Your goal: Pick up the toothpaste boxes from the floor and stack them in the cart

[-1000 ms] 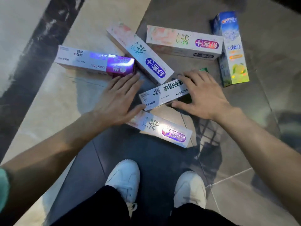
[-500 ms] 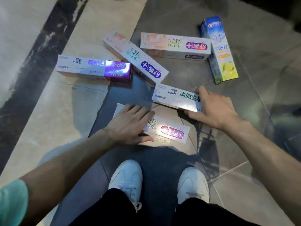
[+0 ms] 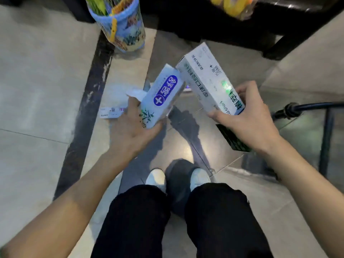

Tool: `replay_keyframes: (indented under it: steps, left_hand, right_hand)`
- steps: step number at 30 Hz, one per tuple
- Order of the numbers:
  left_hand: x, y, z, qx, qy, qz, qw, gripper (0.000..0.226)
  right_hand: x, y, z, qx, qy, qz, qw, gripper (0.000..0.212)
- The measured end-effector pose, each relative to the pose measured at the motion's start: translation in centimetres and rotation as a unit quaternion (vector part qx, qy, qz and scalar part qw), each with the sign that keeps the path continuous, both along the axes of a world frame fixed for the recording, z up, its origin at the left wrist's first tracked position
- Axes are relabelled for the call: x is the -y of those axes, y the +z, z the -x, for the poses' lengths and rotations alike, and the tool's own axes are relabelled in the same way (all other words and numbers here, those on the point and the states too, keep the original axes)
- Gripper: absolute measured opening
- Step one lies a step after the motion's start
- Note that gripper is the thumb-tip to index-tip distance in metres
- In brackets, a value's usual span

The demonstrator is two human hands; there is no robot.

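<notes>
Hands (image 3: 134, 125) (image 3: 249, 123) around lifted boxes (image 3: 162, 97) (image 3: 206, 79)

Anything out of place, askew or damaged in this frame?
Nothing looks damaged. The left hand grips a blue-logo box and the right hand a green-print box, both tilted in mid-air. One box lies on the floor, not yet picked up.
</notes>
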State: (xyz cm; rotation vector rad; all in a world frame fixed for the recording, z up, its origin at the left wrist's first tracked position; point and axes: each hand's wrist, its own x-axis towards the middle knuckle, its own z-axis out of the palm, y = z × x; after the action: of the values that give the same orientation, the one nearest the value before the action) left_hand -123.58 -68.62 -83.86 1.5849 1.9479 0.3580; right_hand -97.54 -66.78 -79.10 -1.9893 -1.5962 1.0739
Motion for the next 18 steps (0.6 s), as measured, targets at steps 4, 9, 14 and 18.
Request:
replay_keyframes:
  steps: [4,9,14,18]
  left_hand:
    - [1.2,22.1,-1.2,0.084,0.069,0.002,0.994,0.052]
    - [4.1,45.1,-3.2,0.248,0.103,0.048,0.962,0.059]
    - [6.9,58.8,-6.1,0.373,0.063,-0.005,0.926,0.051]
    - [8.2,63.5,-7.4,0.413,0.024,-0.028,0.91,0.049]
  right_hand:
    - [2.1,19.6,0.9,-0.084,-0.008,-0.001,0.996,0.051]
    - [5.5,41.6,1.6,-0.18,-0.036,0.015,0.983,0.052]
    - [10.0,54.7,1.3,-0.266,-0.09,-0.022,0.96,0.043]
    - [13.9,59.8,1.4,-0.279,-0.161,-0.074,0.944,0.042]
